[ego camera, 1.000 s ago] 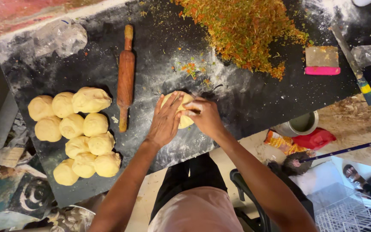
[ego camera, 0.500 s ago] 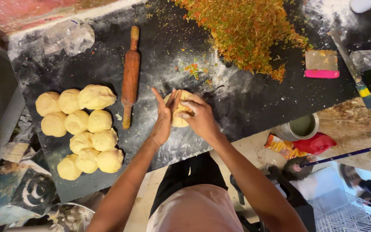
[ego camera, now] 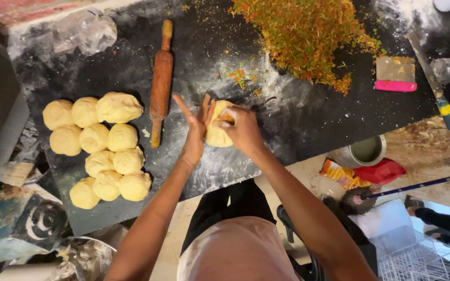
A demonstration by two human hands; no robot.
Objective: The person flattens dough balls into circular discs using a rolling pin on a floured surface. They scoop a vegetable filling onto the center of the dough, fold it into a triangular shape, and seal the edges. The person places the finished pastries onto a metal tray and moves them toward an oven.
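**Dough piece lifted on edge between both hands**

A second ago the piece of dough lay flat on the desk under both palms. Now the left hand [ego camera: 194, 136] has turned upright, fingers straight and spread, its palm pressed flat against one side of the dough piece [ego camera: 217, 130]. The right hand [ego camera: 241, 130] has curled over the other side and the top, fingers bent and gripping it. So the piece has gone from being pressed down to being held and shaped from its sides, which reads as the work moving from flattening to gathering or closing the dough up.

The dough piece is pale yellow, smooth and thick, standing on edge at the front middle of the dark desk [ego camera: 298, 119], on a dusting of white flour. A darker orange patch shows at its top, under the right fingers; whether that is filling or shadow I cannot tell.

Just left of the hands lies a wooden rolling pin [ego camera: 160, 83], pointing away from the person and untouched. Further left sits a cluster of round dough balls [ego camera: 100, 151], touching each other, unchanged from before. Beyond the hands, at the far side, is a big heap of chopped orange and green filling [ego camera: 308, 36], with a few crumbs scattered toward the dough. To the right are a pink-handled scraper [ego camera: 395, 75] and a knife [ego camera: 433, 83].
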